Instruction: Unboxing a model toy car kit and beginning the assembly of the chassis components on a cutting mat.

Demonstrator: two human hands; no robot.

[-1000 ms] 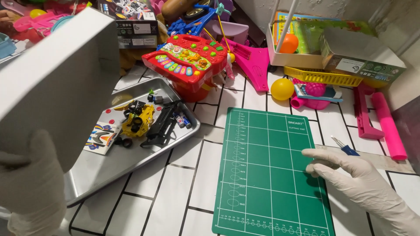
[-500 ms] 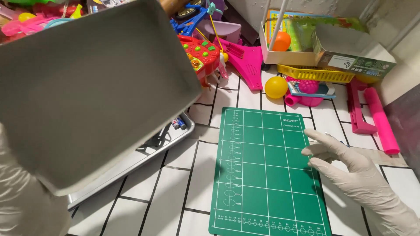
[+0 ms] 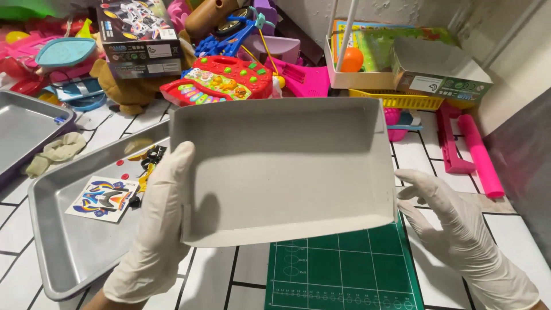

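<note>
I hold a grey cardboard box tray (image 3: 287, 166) open side toward me, above the green cutting mat (image 3: 344, 270). My left hand (image 3: 158, 224), in a white glove, grips the tray's left wall. My right hand (image 3: 453, 229), also gloved, is open with fingers spread just beside the tray's right edge; contact with it is unclear. The inside of the tray looks bare. The mat's upper part is hidden behind the tray.
A metal baking tray (image 3: 63, 241) at left holds a sticker sheet (image 3: 103, 198) and small black and yellow toy parts (image 3: 150, 158). Behind lie a red toy keyboard (image 3: 221, 77), a printed box (image 3: 138, 34), a yellow basket (image 3: 402, 97) and pink toy pieces (image 3: 479, 155).
The grey tray has swung from upper left down to the centre, over the mat, now showing its inside. My right hand moved up beside its right edge.
</note>
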